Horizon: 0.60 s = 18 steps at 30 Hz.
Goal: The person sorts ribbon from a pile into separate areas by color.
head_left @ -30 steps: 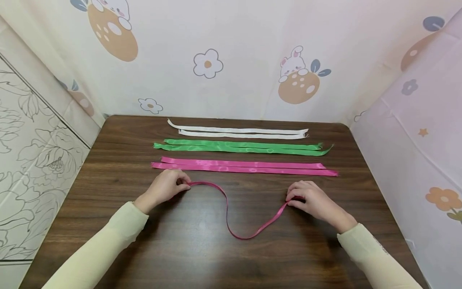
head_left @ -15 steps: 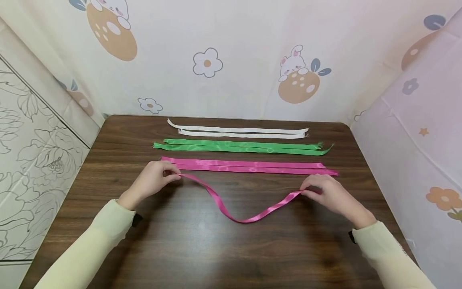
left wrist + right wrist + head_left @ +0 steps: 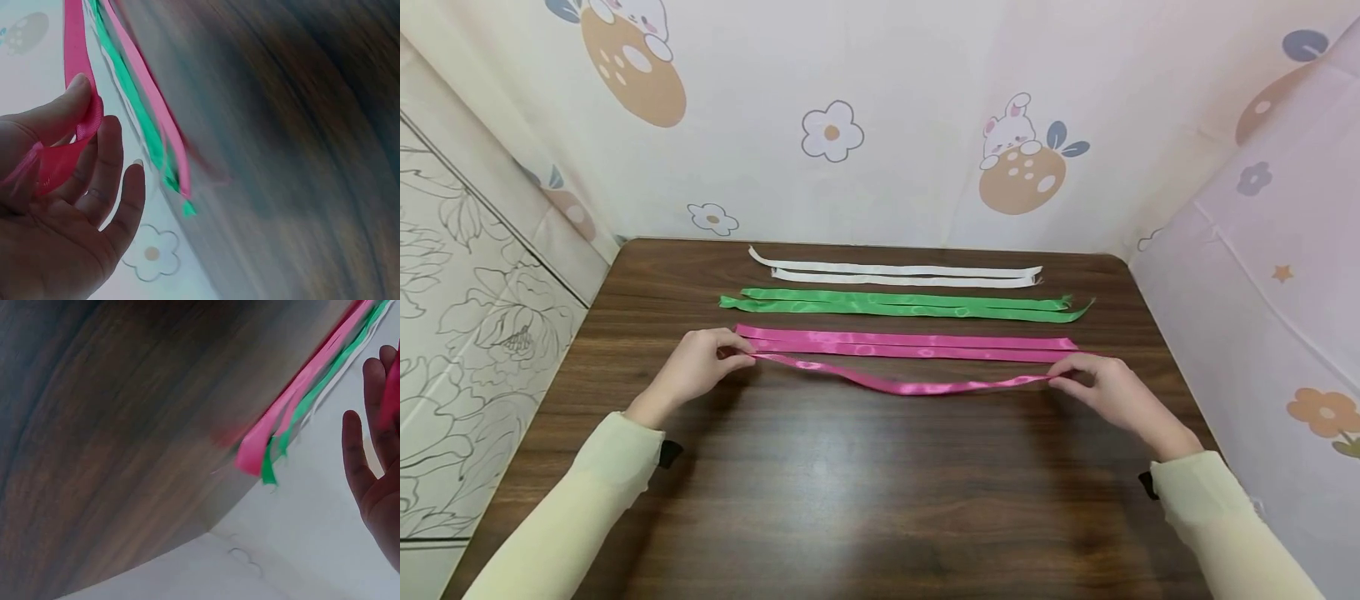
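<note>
A narrow pink satin ribbon (image 3: 917, 388) stretches between both hands with a shallow sag in its middle. My left hand (image 3: 703, 362) pinches its left end between thumb and fingers; in the left wrist view the ribbon (image 3: 75, 47) passes under the thumb and loops across the palm. On the other side my right hand (image 3: 1108, 387) pinches the right end, while the right wrist view catches only part of that hand at its edge. Just behind the held ribbon lie two flat pink ribbons (image 3: 880, 338), side by side; the right hand covers part of their right end.
Farther back on the dark wooden table (image 3: 850, 517) lie two green ribbons (image 3: 850, 297), then two white ribbons (image 3: 887, 270), all roughly parallel. A patterned curtain (image 3: 910, 67) hangs behind the table, and patterned panels stand at both sides.
Both hands have moved apart and away from the body, toward the flat pink ribbons. The held ribbon has gone from a deep S-shaped droop to nearly straight.
</note>
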{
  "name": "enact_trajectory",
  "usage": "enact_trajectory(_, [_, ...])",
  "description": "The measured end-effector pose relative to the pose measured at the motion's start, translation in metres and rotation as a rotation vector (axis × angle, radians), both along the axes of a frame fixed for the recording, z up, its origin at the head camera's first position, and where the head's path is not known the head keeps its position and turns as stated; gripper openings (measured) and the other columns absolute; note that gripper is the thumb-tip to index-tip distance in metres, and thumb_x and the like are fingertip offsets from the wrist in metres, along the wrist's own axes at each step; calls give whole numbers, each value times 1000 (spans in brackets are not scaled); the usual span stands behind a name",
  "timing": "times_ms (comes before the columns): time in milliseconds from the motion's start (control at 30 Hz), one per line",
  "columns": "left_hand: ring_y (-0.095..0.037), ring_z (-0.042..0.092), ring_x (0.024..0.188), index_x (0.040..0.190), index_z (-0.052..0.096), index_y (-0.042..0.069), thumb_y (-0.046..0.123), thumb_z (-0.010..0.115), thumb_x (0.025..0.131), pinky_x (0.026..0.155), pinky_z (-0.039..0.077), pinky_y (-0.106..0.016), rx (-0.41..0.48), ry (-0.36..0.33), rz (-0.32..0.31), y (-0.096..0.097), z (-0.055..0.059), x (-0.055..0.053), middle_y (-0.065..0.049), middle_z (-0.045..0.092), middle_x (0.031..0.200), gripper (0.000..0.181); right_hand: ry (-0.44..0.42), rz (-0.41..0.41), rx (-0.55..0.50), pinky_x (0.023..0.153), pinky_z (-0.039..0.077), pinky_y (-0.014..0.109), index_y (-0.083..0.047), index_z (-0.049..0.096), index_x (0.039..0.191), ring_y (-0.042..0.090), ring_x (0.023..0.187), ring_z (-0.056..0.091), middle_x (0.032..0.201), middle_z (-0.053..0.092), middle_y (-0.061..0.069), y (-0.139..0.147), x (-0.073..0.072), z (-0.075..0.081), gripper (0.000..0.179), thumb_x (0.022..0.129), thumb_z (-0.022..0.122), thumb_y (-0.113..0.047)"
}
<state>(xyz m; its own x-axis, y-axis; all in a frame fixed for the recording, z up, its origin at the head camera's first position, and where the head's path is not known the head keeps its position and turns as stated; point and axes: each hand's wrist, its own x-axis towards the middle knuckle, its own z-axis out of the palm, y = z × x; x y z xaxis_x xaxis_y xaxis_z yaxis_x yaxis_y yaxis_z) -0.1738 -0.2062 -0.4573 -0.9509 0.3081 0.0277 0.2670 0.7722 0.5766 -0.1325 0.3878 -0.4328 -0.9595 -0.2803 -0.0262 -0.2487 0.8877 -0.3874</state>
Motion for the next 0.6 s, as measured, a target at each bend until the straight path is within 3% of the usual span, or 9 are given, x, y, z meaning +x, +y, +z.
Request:
enact_trajectory(133, [-21,67,89,100,81,10,17,80,90,77,52,-33,2,-27,31,-9,-4,-2,-10,80,103,12,1,-60,-42,74,52,23,-22,78,101,-4,90,57,106,77,5,11,-5,-4,8,93,77,-23])
enact_trajectory(200, [-21,67,88,99,81,10,17,80,90,75,51,-32,5,-36,45,-12,-5,-3,-11,80,103,11,-2,-87,-48,72,49,19,-21,78,102,-7,88,55,107,77,7,15,-7,-5,9,94,77,-26])
enact_trajectory(333, [-24,69,92,99,82,11,19,80,91,78,51,-34,11,-42,68,-15,-7,-6,-12,80,106,11,-3,-131,-34,71,47,21,-19,78,104,7,90,60,109,77,11,21,-11,-8,14,95,76,-29])
enact_trajectory(467, [-27,70,98,100,82,11,21,80,91,83,52,-38,4,-59,93,-13,-11,-9,-13,80,108,13,-35,-172,-20,82,53,40,-13,78,109,32,103,67,118,75,19,23,-14,-12,22,96,74,-31])
enact_trajectory(533, [-27,70,96,100,82,11,22,80,91,82,52,-38,-2,-60,108,-12,-14,-10,-13,80,106,15,-56,-194,-16,87,52,50,-10,77,110,38,108,66,120,73,22,23,-15,-14,24,97,74,-30])
enact_trajectory(600, [-25,69,90,100,82,10,23,80,91,80,52,-37,-7,-55,122,-12,-16,-10,-12,80,102,16,-68,-212,-7,86,52,50,-10,77,110,38,105,65,119,73,22,24,-16,-16,25,96,74,-30])
